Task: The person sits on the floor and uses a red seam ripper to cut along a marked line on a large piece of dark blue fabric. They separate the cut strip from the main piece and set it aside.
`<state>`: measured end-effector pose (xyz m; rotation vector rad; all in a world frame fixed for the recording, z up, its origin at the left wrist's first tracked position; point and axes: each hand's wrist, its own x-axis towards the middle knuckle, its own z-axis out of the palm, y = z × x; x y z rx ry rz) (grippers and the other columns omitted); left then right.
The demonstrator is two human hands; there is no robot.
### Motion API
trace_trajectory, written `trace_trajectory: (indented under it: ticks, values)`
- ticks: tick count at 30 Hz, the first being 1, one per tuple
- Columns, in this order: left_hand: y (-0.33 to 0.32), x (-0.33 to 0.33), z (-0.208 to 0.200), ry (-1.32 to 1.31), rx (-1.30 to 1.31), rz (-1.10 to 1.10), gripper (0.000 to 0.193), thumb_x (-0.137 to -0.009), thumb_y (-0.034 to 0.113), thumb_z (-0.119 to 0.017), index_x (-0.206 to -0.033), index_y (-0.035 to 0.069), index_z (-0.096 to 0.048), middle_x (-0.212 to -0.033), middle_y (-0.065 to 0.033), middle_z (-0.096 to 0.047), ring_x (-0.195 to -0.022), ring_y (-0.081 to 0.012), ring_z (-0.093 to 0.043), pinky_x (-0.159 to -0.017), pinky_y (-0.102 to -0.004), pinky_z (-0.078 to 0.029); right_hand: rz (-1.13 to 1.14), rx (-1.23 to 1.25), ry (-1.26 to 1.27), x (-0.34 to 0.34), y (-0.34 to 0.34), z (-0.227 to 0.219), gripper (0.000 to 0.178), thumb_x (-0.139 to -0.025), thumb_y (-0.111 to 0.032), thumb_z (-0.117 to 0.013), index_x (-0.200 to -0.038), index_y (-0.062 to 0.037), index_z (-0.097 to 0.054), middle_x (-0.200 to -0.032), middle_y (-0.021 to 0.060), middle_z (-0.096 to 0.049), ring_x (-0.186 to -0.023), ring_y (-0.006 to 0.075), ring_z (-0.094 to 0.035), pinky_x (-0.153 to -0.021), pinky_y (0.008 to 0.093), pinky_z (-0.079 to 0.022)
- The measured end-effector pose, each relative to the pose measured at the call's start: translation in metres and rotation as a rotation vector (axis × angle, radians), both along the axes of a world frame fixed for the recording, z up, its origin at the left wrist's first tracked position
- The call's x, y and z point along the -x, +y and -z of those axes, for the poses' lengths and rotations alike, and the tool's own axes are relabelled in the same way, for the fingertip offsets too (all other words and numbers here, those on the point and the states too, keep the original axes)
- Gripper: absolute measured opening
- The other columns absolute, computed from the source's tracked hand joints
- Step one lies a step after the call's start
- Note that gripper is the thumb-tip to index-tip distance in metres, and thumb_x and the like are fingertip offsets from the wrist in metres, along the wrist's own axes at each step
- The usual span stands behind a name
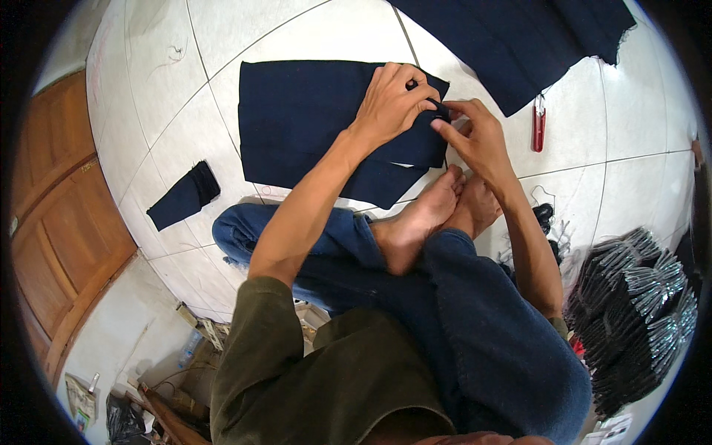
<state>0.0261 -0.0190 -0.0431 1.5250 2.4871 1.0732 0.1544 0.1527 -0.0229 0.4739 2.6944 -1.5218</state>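
A dark navy piece of cloth point(304, 111) lies spread on the tiled floor in front of my crossed legs. My left hand point(393, 104) bends over its right end, fingers curled and pinching the edge. Facing it, my right hand point(478, 137) holds the same edge at the corner between thumb and fingers. A small fold of fabric stands up between the two hands, partly covered by the fingers. Along the cloth's lower side, a thin slit of floor shows between two layers.
Red-handled thread snips point(539, 127) lie right of my hands, below a larger navy cloth point(519, 44). A small folded navy piece point(185, 194) is at left. Bundles of black strips with shiny ends point(634, 319) sit at lower right. A wooden door point(67, 222) stands far left.
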Motion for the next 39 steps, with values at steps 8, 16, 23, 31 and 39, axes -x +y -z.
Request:
trace_trajectory:
  ticks: [8,16,23,31,39]
  values:
    - [-0.002,-0.001,0.011,-0.111,-0.279,-0.183,0.013,-0.08,0.012,-0.083,-0.09,0.008,-0.075,-0.088,-0.0061,-0.064,-0.083,-0.0256,-0.063,-0.073,-0.0367,-0.05,-0.181,-0.01,-0.078,0.009,-0.009,-0.009,0.021,-0.093,-0.023,-0.073,-0.095,-0.004,-0.065,-0.094,0.0143,-0.065,-0.082,0.0402,-0.066,-0.071,0.0457,-0.051]
    - [-0.002,-0.001,0.012,-0.164,-0.236,-0.378,0.017,-0.086,0.018,-0.082,-0.09,0.004,-0.074,-0.085,-0.0085,-0.069,-0.075,-0.0231,-0.066,-0.066,-0.0339,-0.053,-0.239,-0.244,-0.026,-0.018,-0.026,-0.012,0.021,-0.092,-0.018,-0.074,-0.088,-0.0036,-0.059,-0.086,0.013,-0.062,-0.074,0.0379,-0.065,-0.065,0.0436,-0.052]
    - [0.0,-0.001,0.012,-0.128,-0.297,-0.351,0.018,-0.084,0.019,-0.083,-0.088,0.004,-0.075,-0.087,-0.0087,-0.071,-0.078,-0.0261,-0.069,-0.068,-0.0358,-0.054,0.15,0.28,-0.029,0.018,-0.02,0.001,0.024,-0.096,-0.023,-0.073,-0.103,-0.0004,-0.072,-0.091,0.0105,-0.075,-0.077,0.0187,-0.07,-0.069,0.0317,-0.055]
    - [0.0,-0.001,0.013,-0.117,-0.284,-0.363,0.017,-0.084,0.018,-0.083,-0.089,0.005,-0.074,-0.087,-0.0086,-0.071,-0.078,-0.0257,-0.069,-0.066,-0.0358,-0.054,0.079,0.343,-0.237,0.027,-0.019,-0.001,0.027,-0.096,-0.024,-0.074,-0.099,0.0023,-0.076,-0.081,0.0069,-0.073,-0.072,0.0127,-0.064,-0.066,0.0284,-0.049]
    - [0.0,-0.001,0.014,-0.114,-0.294,-0.364,0.017,-0.085,0.019,-0.083,-0.09,0.005,-0.074,-0.087,-0.0088,-0.071,-0.078,-0.0254,-0.069,-0.067,-0.0354,-0.055,0.173,0.453,-0.18,0.022,-0.021,0.007,0.03,-0.103,-0.029,-0.066,-0.103,0.0009,-0.069,-0.085,0.007,-0.071,-0.073,0.0141,-0.064,-0.067,0.0277,-0.05]
